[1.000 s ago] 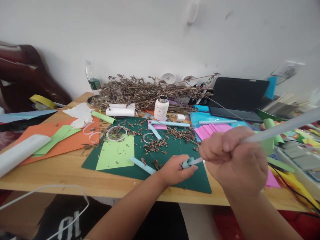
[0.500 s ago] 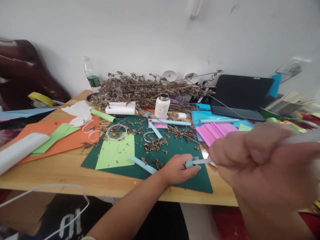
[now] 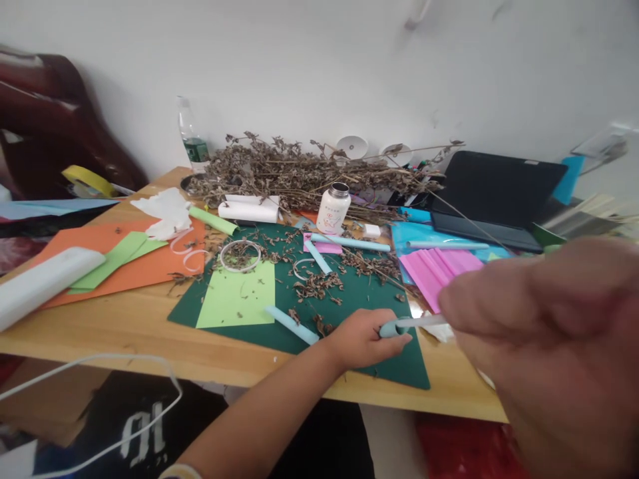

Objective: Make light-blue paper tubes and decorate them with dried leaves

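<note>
My left hand (image 3: 360,339) is closed around a short light-blue paper tube (image 3: 387,330) above the right part of the green cutting mat (image 3: 344,313). A thin whitish stick (image 3: 423,321) reaches from the tube's open end to my right hand (image 3: 544,326). That hand, large and blurred close to the camera, grips the stick; I cannot make out its exact kind. Another light-blue paper tube (image 3: 292,324) lies left of my left hand, beside a light-green paper sheet (image 3: 237,296). Further blue tubes (image 3: 349,243) lie behind, among crumbled dry leaves (image 3: 319,287).
A white open-necked bottle (image 3: 333,211) stands at the mat's back edge, before a heap of dried plants (image 3: 294,169). Pink crepe paper (image 3: 439,269) and a dark laptop-like device (image 3: 499,193) are at right. Orange paper (image 3: 64,246) lies left; a white cable (image 3: 100,359) hangs in front.
The view has shifted slightly, so the table things appear further right. My right hand remains blurred and has moved a little right and down; both hands keep their hold.
</note>
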Demonstrator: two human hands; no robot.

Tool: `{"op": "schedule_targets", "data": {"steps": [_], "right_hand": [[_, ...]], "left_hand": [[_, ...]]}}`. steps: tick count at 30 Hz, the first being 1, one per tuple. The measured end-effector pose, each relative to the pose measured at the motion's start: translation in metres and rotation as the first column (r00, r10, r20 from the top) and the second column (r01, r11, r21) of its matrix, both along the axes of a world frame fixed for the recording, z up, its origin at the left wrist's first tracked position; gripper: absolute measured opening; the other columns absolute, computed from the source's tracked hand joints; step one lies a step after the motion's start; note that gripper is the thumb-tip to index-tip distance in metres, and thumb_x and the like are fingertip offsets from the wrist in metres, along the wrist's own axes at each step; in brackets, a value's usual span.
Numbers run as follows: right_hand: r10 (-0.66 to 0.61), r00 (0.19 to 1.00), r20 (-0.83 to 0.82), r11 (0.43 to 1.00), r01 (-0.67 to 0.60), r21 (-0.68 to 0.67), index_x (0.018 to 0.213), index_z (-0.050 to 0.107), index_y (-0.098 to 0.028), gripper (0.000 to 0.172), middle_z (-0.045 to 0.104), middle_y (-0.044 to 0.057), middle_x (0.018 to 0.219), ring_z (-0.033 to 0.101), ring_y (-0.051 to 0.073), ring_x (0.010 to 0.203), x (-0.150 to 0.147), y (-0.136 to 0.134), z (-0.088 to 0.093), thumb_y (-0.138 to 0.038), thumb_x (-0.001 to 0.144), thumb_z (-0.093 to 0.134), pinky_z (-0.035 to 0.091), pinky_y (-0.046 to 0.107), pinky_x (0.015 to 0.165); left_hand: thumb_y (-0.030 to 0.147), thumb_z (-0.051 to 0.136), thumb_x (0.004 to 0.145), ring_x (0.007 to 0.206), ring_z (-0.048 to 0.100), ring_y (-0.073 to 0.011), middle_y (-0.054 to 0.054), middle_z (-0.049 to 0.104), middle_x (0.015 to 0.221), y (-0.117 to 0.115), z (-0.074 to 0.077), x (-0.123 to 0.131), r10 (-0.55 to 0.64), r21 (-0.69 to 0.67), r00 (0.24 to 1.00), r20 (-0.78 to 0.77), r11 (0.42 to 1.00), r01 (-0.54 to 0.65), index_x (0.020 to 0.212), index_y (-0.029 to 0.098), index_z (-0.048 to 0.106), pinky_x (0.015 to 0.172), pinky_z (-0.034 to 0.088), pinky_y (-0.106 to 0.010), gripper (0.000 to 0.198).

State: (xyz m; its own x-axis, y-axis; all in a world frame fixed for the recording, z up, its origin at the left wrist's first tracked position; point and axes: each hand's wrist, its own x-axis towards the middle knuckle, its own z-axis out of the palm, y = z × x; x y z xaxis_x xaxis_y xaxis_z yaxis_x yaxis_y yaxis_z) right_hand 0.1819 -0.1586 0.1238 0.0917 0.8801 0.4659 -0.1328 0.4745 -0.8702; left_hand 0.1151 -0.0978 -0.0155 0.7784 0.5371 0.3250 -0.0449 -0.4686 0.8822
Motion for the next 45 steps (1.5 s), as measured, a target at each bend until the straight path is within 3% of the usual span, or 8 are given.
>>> {"op": "schedule_targets", "data": {"steps": [11,15,32,37,40,45], "right_hand": [[0.101,0.993,0.055,0.994,-0.099,-0.052,0.052,0.036,-0.019,0.034,0.02,-0.005,0.045,0.023,0.007,0.039,-0.002,0.006,0.006,-0.042,0.074,0.046,0.018,0.024,0.036],[0.031,0.999,0.038,0.999,-0.03,-0.019,0.049,0.034,-0.019,0.036,0.018,-0.005,0.044,0.022,0.007,0.038,-0.002,0.006,0.005,-0.042,0.075,0.044,0.019,0.024,0.036],[0.021,0.999,0.033,1.0,-0.021,0.017,0.049,0.036,-0.019,0.036,0.02,-0.005,0.043,0.022,0.007,0.037,-0.001,0.009,0.006,-0.042,0.075,0.045,0.017,0.023,0.035],[0.03,0.999,0.012,0.998,-0.031,0.052,0.05,0.035,-0.018,0.036,0.02,-0.006,0.044,0.024,0.006,0.038,-0.003,0.008,0.016,-0.043,0.073,0.047,0.018,0.022,0.035],[0.098,0.994,0.044,0.995,-0.099,0.02,0.051,0.035,-0.018,0.036,0.022,-0.006,0.045,0.024,0.005,0.038,-0.004,0.008,0.02,-0.043,0.075,0.045,0.019,0.021,0.035],[0.105,0.988,0.111,0.994,-0.104,-0.018,0.048,0.033,-0.017,0.039,0.023,-0.005,0.044,0.024,0.005,0.038,-0.003,0.004,0.029,-0.044,0.075,0.043,0.02,0.022,0.035]], "left_hand": [[0.035,0.043,0.073,0.054,0.038,-0.0077,0.003,0.042,0.054,0.0,0.0,0.001,0.002,0.026,1.0,0.02,1.0,-0.003,0.064,0.015,0.048,0.052,0.032,-0.018,0.023],[0.035,0.043,0.073,0.052,0.037,-0.007,0.004,0.039,0.053,0.0,0.001,0.0,0.002,0.027,0.999,0.042,1.0,-0.004,0.061,0.015,0.045,0.05,0.03,-0.018,0.024],[0.033,0.043,0.073,0.052,0.037,-0.0064,0.004,0.04,0.054,0.001,0.001,0.001,0.016,0.026,0.997,0.07,1.0,-0.018,0.057,0.015,0.042,0.051,0.031,-0.018,0.024],[0.034,0.042,0.073,0.054,0.04,-0.0076,0.003,0.045,0.055,0.002,0.0,0.002,0.026,0.022,0.999,0.019,0.999,-0.026,0.06,0.014,0.047,0.053,0.034,-0.019,0.024],[0.034,0.043,0.073,0.055,0.041,-0.0083,0.002,0.047,0.057,0.002,0.0,0.002,0.019,0.005,0.999,0.038,1.0,-0.02,0.06,0.014,0.048,0.054,0.035,-0.019,0.024],[0.032,0.043,0.073,0.052,0.036,-0.007,0.003,0.04,0.055,0.0,0.003,0.0,0.019,0.006,0.998,0.06,1.0,-0.019,0.057,0.015,0.042,0.05,0.031,-0.018,0.023]]}}
